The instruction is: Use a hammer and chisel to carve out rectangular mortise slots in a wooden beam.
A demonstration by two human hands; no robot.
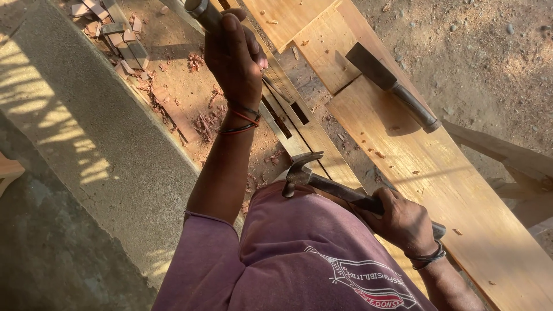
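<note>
Head view: left hand (235, 55) grips chisel (203, 12), right hand (403, 222) grips hammer (322, 181)

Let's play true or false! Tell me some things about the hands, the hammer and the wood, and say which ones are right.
1. The right hand holds a hammer. True.
2. The left hand is empty. False: it grips a dark tool handle.
3. A broad chisel lies on the plank. True.
4. The hammer head rests on the plank. False: it is raised above the person's leg.
5. Wood chips lie on the ground. True.
6. The narrow wood piece has no holes. False: it has dark slots.
</note>
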